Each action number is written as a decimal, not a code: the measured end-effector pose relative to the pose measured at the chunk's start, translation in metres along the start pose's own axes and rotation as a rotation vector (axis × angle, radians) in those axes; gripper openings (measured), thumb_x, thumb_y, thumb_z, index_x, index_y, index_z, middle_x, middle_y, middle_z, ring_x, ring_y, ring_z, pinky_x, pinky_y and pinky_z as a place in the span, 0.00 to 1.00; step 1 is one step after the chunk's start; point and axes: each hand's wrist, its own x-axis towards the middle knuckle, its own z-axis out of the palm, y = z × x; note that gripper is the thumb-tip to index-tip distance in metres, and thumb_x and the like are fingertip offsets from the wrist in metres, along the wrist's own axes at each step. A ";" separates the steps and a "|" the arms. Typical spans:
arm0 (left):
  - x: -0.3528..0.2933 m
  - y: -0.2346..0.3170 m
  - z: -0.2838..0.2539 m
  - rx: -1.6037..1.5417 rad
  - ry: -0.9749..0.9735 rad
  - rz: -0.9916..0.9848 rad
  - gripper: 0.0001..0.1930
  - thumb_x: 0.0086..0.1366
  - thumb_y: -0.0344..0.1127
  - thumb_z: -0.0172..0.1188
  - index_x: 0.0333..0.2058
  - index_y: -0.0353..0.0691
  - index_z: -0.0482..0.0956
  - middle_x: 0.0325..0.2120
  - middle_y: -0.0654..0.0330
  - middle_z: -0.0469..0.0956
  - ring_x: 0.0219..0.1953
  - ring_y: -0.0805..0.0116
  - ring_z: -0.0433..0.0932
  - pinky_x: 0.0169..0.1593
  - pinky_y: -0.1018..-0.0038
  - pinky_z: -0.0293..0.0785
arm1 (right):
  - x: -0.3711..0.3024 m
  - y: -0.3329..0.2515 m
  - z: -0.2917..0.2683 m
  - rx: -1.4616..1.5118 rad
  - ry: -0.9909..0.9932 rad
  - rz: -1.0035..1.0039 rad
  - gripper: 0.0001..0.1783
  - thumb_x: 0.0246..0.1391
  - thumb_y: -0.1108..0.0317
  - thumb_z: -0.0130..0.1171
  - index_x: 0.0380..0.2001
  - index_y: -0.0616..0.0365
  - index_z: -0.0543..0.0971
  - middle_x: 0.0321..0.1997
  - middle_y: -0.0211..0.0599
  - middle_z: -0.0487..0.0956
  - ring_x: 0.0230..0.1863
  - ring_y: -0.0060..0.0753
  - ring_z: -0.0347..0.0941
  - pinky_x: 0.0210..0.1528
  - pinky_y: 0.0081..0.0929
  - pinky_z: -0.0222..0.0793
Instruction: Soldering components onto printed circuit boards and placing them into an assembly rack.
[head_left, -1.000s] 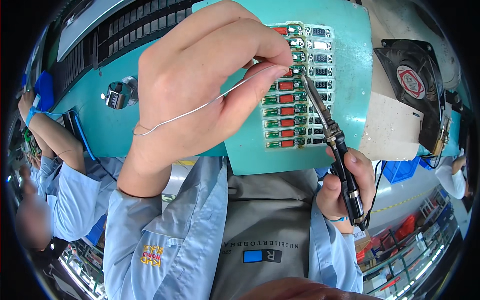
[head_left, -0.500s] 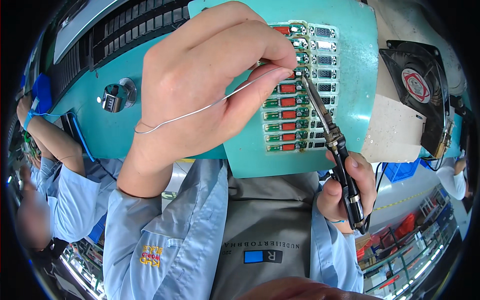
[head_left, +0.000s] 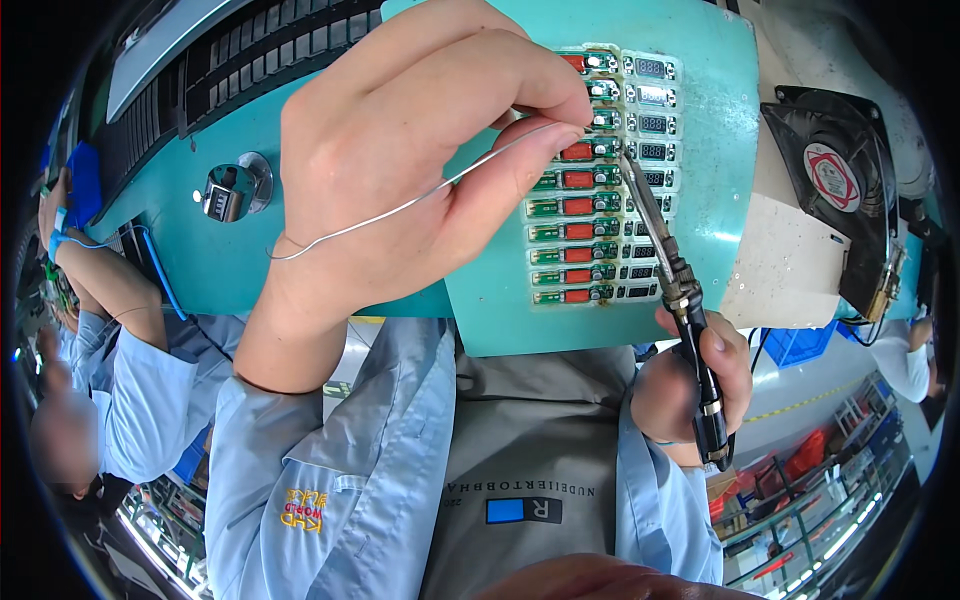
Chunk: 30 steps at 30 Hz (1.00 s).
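My left hand (head_left: 430, 150) is closed in a pinch on a thin solder wire (head_left: 385, 214), which trails back across the palm to the wrist. Its fingertips hover over the upper rows of small green circuit boards (head_left: 578, 205) with red components. These boards sit in slots in a turquoise sheet (head_left: 500, 320), beside a column of small dark digit displays (head_left: 651, 124). A soldering iron (head_left: 680, 285) is gripped in my right hand (head_left: 715, 375). The iron's tip points up between the boards and the displays, near the fourth row; whether it touches cannot be told.
A black fan (head_left: 830, 165) stands at the right on a beige surface (head_left: 780, 260). To the left, a small metal counter (head_left: 228, 192) sits on the green bench (head_left: 185, 250). Along the back left runs a black segmented conveyor (head_left: 270, 60). Another person's arm (head_left: 115, 285) is at far left.
The soldering iron's tip has shifted slightly right, off the fourth-row board toward the displays. My left hand keeps its pinch on the solder wire and has moved slightly up from that row.
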 end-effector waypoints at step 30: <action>-0.008 0.017 0.003 0.038 -0.086 -0.047 0.08 0.51 0.17 0.68 0.31 0.33 0.84 0.31 0.60 0.80 0.28 0.71 0.72 0.32 0.80 0.69 | -0.005 -0.012 0.000 -0.020 0.006 0.063 0.20 0.56 0.63 0.73 0.46 0.63 0.80 0.37 0.47 0.82 0.30 0.37 0.78 0.32 0.28 0.74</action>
